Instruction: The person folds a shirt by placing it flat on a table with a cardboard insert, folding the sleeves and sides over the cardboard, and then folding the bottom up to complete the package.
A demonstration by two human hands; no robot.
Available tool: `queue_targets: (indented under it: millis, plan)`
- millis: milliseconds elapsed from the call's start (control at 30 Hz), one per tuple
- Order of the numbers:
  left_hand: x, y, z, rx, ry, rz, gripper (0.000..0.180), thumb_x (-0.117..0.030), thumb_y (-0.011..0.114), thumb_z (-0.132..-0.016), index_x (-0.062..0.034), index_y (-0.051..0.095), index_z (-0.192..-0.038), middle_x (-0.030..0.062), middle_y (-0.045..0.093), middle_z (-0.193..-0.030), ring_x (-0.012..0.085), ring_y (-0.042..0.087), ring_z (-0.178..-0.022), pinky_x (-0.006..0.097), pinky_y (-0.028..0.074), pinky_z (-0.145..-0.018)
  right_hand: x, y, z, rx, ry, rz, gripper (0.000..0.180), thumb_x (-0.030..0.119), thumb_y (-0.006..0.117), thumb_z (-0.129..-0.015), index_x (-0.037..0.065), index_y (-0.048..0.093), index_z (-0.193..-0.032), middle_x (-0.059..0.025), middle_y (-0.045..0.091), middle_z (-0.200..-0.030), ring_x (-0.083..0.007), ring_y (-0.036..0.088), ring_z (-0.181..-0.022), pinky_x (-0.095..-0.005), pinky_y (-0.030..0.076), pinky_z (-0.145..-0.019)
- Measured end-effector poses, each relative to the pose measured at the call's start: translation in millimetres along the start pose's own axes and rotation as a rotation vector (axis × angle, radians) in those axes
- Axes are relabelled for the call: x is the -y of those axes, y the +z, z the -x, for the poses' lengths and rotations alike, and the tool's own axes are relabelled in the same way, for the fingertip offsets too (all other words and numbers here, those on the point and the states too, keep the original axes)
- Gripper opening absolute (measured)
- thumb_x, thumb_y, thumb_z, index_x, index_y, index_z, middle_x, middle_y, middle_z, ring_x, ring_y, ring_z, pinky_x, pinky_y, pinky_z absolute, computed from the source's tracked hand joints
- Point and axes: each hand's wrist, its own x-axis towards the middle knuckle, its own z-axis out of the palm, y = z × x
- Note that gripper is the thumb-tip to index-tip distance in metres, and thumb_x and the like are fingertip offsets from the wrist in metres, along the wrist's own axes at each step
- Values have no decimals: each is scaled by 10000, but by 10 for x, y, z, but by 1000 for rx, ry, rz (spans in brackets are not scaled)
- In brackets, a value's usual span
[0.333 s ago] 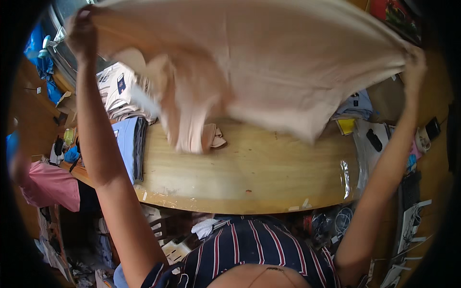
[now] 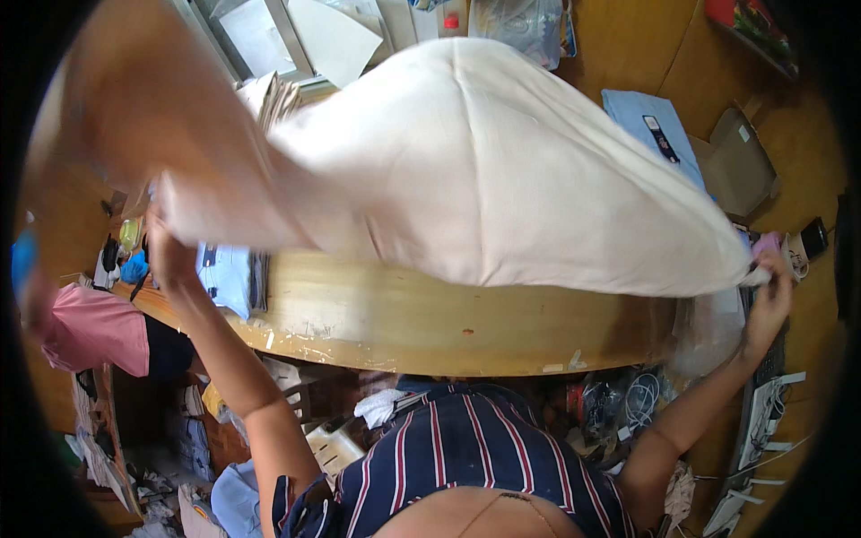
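Pale cloth (image 2: 529, 179) billows over table (image 2: 404, 327), ends pinched in fingers of left hand (image 2: 170, 242) and right hand (image 2: 771, 296).

Wooden table (image 2: 466, 345), yellowish-brown, front edge curved in view, with pale scraps along it. At its left end, folded light blue garments (image 2: 231, 280), dark labels showing. Toward the far right, one folded light blue garment (image 2: 653, 125), dark tag on top; just beside it, an open cardboard box (image 2: 741, 161). Beyond the far edge: a translucent plastic bag (image 2: 516, 34), a red cap (image 2: 451, 21) and a white sheet (image 2: 332, 40). Upper right corner, a red panel (image 2: 752, 31), partly cut off. Below the near edge: a coiled white cable (image 2: 640, 401) and a crumpled white cloth (image 2: 378, 408). Far left, a person in a pink top (image 2: 97, 330).
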Motion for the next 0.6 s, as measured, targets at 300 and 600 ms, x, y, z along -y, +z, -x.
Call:
queue_targets:
  millis: [300, 600]
  plan:
    - [-34, 623, 1786, 632, -614, 18, 356, -14, 530, -751, -49, 470, -1100, 99, 498, -979, 181, 501, -797, 280, 412, -704, -249, 648, 1724, 600, 192, 626, 271, -105, 462, -607, 46, 572, -804, -145, 450, -939, -311, 446, -932, -359, 359, -820]
    - [-511, 854, 2387, 663, -566, -388, 493, -12, 566, -670, -70, 411, -1134, 169, 466, -886, 335, 457, -847, 409, 374, -729, -340, 736, 2052, 973, 537, 378, 208, -79, 425, -647, 18, 561, -771, -178, 478, -952, -341, 453, -925, -360, 376, -793]
